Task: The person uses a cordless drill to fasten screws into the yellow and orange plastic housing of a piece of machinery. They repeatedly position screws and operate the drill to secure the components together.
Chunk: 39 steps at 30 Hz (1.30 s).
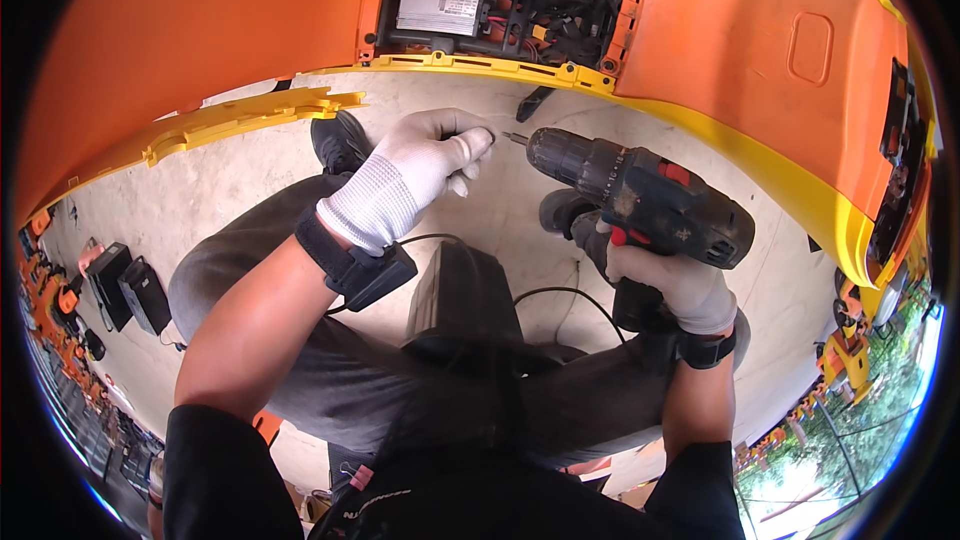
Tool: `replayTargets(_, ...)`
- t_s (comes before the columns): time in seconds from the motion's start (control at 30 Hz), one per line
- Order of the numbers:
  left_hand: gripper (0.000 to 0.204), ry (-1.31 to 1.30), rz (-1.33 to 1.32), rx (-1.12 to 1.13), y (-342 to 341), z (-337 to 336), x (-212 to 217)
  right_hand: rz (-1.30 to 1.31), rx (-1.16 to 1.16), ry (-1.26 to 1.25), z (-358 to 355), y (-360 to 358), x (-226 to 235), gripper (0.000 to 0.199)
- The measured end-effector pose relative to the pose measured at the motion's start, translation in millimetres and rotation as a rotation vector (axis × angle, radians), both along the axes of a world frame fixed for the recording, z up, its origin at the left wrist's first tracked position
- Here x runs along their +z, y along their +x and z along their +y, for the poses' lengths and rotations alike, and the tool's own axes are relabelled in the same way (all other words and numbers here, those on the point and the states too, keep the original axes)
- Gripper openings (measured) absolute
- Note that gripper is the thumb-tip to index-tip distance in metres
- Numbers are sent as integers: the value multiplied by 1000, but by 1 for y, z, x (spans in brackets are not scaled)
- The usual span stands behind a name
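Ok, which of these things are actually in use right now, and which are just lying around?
In use:
- cordless drill, gripped by the right hand
- small screw pinched in the left hand, at the bit tip
- open orange-and-yellow body, wiring exposed

Lying about:
- loose yellow trim strip
- black boxes on the floor, left

One head-worn fisheye camera looks steeply down, close over the lap.
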State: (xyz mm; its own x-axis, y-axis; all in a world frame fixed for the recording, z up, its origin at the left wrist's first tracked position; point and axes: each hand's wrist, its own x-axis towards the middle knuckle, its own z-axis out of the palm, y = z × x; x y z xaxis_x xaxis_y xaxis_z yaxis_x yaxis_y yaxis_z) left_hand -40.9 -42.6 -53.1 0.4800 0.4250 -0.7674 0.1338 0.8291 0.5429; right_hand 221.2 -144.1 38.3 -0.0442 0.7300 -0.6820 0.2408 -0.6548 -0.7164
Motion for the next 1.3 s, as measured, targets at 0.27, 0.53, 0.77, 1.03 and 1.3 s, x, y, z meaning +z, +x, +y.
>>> replayTargets(0.27,26,-2,3,0,3,7,11,-44,-80,118,4,-14,4,26)
replayTargets(0.53,29,-13,24,-1,3,11,14,14,-131,23,10,-19,9,24)
replayTargets(0.77,30,-30,38,11,5,15,15,26,-83,54,11,-17,7,24)
replayTargets(1.03,32,-18,102,-27,7,16,16,1,-49,50,12,-17,6,25)
replayTargets(1.3,34,-33,110,-39,5,16,16,-48,-11,53,13,-18,7,28)
